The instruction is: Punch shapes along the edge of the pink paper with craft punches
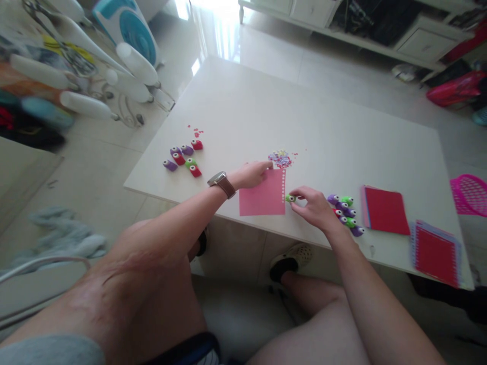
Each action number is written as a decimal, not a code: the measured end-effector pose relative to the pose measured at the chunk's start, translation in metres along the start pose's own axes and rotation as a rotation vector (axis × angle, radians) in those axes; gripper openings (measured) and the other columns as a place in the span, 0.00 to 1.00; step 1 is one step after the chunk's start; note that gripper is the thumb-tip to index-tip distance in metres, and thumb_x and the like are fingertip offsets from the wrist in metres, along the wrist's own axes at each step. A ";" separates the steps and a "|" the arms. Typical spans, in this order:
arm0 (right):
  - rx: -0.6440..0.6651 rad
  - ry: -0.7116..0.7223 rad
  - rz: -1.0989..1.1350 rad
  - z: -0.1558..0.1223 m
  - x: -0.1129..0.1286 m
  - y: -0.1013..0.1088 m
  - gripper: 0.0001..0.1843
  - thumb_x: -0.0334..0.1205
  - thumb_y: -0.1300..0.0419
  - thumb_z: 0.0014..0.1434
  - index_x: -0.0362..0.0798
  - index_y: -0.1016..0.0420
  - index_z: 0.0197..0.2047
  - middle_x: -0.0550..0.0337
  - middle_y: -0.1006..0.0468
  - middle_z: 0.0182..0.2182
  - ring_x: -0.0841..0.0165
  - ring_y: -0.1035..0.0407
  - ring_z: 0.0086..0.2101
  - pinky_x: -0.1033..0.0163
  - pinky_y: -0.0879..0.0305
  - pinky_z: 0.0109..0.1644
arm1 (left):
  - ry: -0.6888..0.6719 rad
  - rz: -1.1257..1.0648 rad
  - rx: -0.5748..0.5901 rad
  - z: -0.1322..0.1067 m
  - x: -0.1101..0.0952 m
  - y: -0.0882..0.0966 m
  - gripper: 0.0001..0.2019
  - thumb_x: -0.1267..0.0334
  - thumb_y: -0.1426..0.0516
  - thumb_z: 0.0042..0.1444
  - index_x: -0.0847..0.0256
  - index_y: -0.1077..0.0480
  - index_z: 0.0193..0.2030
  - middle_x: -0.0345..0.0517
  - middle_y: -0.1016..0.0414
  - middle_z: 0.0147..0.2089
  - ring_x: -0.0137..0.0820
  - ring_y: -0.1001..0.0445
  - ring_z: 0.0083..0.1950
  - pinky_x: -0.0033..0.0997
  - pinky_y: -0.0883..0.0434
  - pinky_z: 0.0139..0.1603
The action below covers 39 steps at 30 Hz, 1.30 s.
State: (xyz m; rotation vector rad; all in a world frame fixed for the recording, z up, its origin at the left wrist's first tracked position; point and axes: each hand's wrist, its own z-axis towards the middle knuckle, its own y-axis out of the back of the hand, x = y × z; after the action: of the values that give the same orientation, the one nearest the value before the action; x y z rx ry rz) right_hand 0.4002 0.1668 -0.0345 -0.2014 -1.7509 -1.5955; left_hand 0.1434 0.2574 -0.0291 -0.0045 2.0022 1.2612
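A square pink sheet of paper (261,197) lies at the table's front edge, with a row of small punched holes down its right side. My left hand (253,175), wearing a wristwatch (221,182), holds the sheet at its upper edge, fingers curled down onto it. Between thumb and fingertips, my right hand (312,203) is closed on a small green craft punch (290,198) at the sheet's right edge. Just above the sheet is a pile of tiny punched-out paper bits (280,158). More purple, green and red punches (344,205) are grouped beside my right hand.
Another group of punches (184,157) sits at the table's left, near scattered red bits (197,133). To the right lie a red-topped paper stack (387,210) and a stack with punched edges (436,253). A pink basket (472,195) stands beyond the table's right edge.
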 end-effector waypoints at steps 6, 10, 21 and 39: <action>0.012 -0.004 -0.003 0.000 0.001 0.000 0.09 0.30 0.39 0.56 0.50 0.22 0.40 0.56 0.19 0.38 0.62 0.25 0.38 0.56 0.30 0.45 | 0.008 0.006 0.000 -0.001 -0.003 0.000 0.21 0.69 0.50 0.62 0.58 0.30 0.60 0.51 0.19 0.49 0.39 0.23 0.50 0.37 0.30 0.51; 0.021 -0.007 0.001 0.000 0.001 0.000 0.10 0.30 0.39 0.56 0.50 0.22 0.41 0.56 0.18 0.38 0.62 0.25 0.39 0.56 0.30 0.45 | -0.003 0.003 -0.011 -0.001 -0.002 0.000 0.20 0.69 0.50 0.62 0.59 0.30 0.60 0.51 0.19 0.49 0.39 0.23 0.51 0.37 0.30 0.52; 0.025 -0.010 0.002 0.000 0.000 0.001 0.10 0.30 0.39 0.56 0.51 0.22 0.40 0.56 0.18 0.39 0.61 0.25 0.40 0.56 0.29 0.46 | 0.004 -0.004 0.000 0.001 0.001 -0.002 0.20 0.69 0.50 0.61 0.57 0.30 0.59 0.50 0.19 0.49 0.38 0.23 0.49 0.35 0.29 0.51; 0.067 -0.002 0.013 0.000 0.001 -0.002 0.10 0.30 0.39 0.56 0.51 0.22 0.41 0.56 0.18 0.39 0.61 0.25 0.39 0.57 0.31 0.46 | -0.007 -0.016 -0.017 0.003 0.002 -0.004 0.20 0.70 0.50 0.61 0.59 0.30 0.59 0.52 0.19 0.48 0.39 0.23 0.50 0.36 0.30 0.49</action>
State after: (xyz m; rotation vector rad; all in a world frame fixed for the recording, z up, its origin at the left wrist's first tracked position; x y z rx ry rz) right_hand 0.3987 0.1658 -0.0353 -0.1813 -1.7979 -1.5251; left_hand 0.1447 0.2584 -0.0342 -0.0244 1.9815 1.2662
